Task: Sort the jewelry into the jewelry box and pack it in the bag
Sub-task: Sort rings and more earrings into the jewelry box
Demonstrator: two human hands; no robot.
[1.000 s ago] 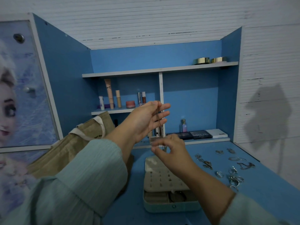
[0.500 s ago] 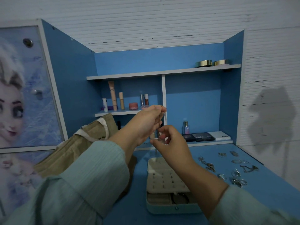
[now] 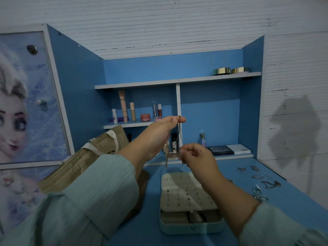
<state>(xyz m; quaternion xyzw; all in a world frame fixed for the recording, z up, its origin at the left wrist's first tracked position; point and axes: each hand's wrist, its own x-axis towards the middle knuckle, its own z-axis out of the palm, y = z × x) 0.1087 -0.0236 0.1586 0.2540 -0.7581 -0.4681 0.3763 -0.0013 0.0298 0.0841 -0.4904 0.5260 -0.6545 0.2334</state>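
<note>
A thin chain necklace (image 3: 179, 128) hangs in the air above the desk. My left hand (image 3: 163, 128) is raised and pinches its upper end between thumb and fingertips. My right hand (image 3: 197, 157) is lower and pinches the chain's lower part with curled fingers. Below them the mint jewelry box (image 3: 190, 226) lies open, its pale lid panel dotted with earring holes. The beige fabric bag (image 3: 92, 157) lies on the desk to the left, partly behind my left sleeve. Several silver rings and earrings (image 3: 260, 189) lie loose on the blue desk at the right.
Shelves at the back carry cosmetic tubes (image 3: 122, 105), a pink jar (image 3: 145, 117), a small bottle (image 3: 202, 139), palettes (image 3: 221, 150) and gold tins (image 3: 221, 71). A poster panel (image 3: 21, 103) closes off the left. The blue desk's edge (image 3: 305, 190) runs along the right.
My left hand rose a little with the chain's top end. My right hand slid down along the chain, so the necklace is stretched out longer between the two hands.
</note>
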